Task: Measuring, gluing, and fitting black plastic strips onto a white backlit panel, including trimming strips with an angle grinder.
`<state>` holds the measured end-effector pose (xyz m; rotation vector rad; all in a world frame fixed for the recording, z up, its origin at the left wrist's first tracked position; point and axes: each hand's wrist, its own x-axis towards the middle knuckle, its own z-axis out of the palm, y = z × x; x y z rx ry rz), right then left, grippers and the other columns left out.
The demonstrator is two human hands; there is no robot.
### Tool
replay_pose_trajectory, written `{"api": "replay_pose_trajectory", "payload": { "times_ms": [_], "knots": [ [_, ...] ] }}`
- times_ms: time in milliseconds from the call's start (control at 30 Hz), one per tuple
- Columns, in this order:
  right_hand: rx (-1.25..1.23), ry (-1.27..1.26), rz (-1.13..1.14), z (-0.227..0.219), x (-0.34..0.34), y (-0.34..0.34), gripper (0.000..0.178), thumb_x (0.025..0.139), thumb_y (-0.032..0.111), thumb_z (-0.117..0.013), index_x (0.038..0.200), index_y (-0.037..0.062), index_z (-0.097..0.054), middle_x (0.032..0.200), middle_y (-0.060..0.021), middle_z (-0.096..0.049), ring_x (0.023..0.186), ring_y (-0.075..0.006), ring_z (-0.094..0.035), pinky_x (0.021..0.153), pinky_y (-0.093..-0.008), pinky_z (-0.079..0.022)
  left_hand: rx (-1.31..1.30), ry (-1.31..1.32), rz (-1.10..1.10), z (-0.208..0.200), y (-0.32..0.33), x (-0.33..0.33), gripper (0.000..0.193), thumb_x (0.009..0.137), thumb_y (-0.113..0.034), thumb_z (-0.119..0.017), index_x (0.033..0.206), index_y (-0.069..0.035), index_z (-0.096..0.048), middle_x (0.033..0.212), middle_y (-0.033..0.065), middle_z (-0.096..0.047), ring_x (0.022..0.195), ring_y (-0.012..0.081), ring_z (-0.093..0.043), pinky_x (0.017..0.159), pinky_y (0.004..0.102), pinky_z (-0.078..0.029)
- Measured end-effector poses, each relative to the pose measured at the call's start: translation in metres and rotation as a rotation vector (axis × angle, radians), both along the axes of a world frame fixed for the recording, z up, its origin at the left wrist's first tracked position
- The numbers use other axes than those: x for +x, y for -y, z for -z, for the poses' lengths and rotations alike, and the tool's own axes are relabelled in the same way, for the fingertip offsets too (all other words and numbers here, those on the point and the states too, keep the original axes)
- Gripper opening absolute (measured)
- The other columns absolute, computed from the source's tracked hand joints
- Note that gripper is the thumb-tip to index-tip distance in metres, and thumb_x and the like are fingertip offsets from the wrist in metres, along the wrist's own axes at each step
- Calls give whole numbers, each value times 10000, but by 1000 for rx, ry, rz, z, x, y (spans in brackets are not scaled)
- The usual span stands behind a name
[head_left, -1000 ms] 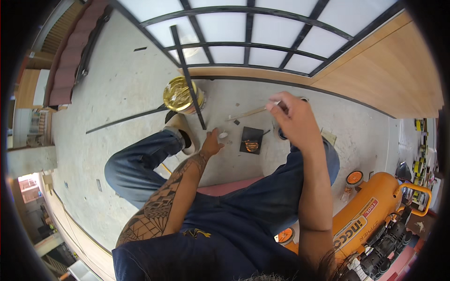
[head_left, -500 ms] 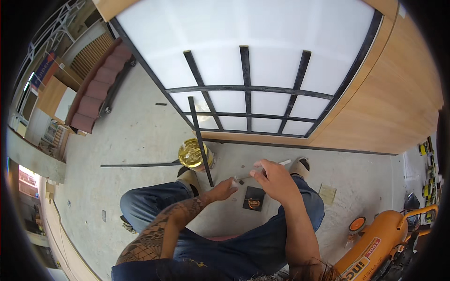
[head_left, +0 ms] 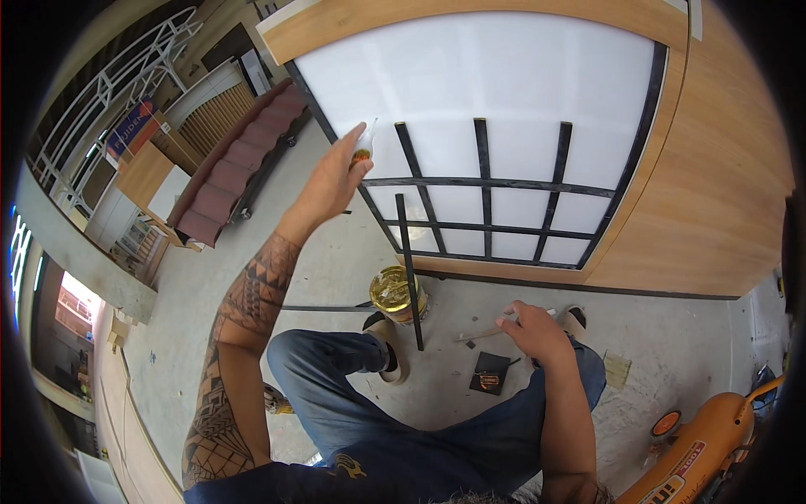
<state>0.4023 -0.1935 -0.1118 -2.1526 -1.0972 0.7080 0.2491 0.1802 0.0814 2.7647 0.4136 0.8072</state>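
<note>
Workshop: orange compressor (head_left: pixel 701 445) on concrete floor (head_left: pixel 663 344)

An orange tank (head_left: pixel 714 437) sits at lower right — an orange wheel (head_left: pixel 667 422) just beside it. At upper left, a long, wavy maroon piece (head_left: pixel 231 181) — white metal framing (head_left: pixel 105 80) beyond.

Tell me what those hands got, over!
Left hand: holding small bottle near white panel. Right hand: holding pale stick. Possibly in the way: black strip in front of pail.
</note>
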Motion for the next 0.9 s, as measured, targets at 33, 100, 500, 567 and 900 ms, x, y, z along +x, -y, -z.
{"api": "replay_pose_trajectory", "payload": {
  "times_ms": [33,100,500,567,900],
  "knots": [
    [5,0,-6,2,0,0,481,982,397,-697,1193,-35,-705,962,-282,-743,943,-428,-725,834,-476,-545,151,19,-25,-8,-5,-1,569,1022,-176,-695,1504,22,-466,1297,330,-654,1192,477,-657,1015,483,-532],
    [57,29,12,9,0,2,484,980,406,-701,1190,-30,-707,962,-290,-737,945,-425,-726,829,-474,-544,153,-33,-82,-18,-8,4,523,1022,-198,-705,1457,16,-510,1270,303,-682,1129,448,-694,969,467,-554],
    [53,11,11,12,1,-3,495,985,418,-703,1203,-26,-700,976,-275,-741,955,-419,-718,831,-478,-537,344,-126,-134,-43,-6,31,342,1009,-213,-710,1261,12,-654,1143,228,-735,1025,403,-723,912,459,-571],
    [66,13,13,13,1,-2,495,984,420,-704,1200,-25,-701,968,-272,-740,950,-417,-718,828,-478,-536,348,-141,-146,-45,-6,34,341,1011,-217,-707,1259,12,-656,1135,223,-736,1021,402,-722,909,458,-571],
    [112,15,12,15,-1,-2,473,981,401,-709,1177,-30,-708,823,-225,-694,805,-372,-687,731,-468,-505,379,-175,-146,-50,-2,38,319,1010,-216,-706,1235,6,-663,1117,211,-737,989,392,-724,881,462,-581]
  ]
}}
